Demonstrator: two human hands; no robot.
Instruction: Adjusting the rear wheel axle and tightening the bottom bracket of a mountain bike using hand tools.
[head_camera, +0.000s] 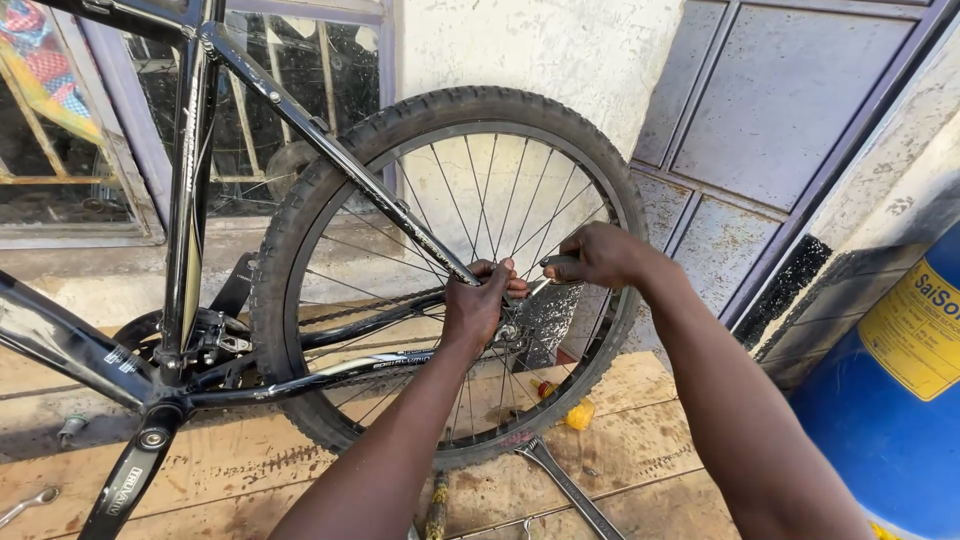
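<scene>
my left hand (478, 305) clamps the rear wheel (450, 270) hub; right hand (592, 255) grips a wrench (545, 282) beside it. slippage risks skinned knuckles on spokes.

Blue drum (890, 440) right; yellow-handled screwdriver (565, 408), spanner (28, 503) on planks (620, 470).

— Where are our hands?
— Our left hand (478, 305) grips the black bike frame (330, 150) at the rear wheel (450, 270) hub; our right hand (598, 255) holds a metal tool (543, 283) there.
— Around us?
— A yellow screwdriver (570, 410) on the wooden floor (250, 465), a blue barrel (890, 420) to the right.
</scene>
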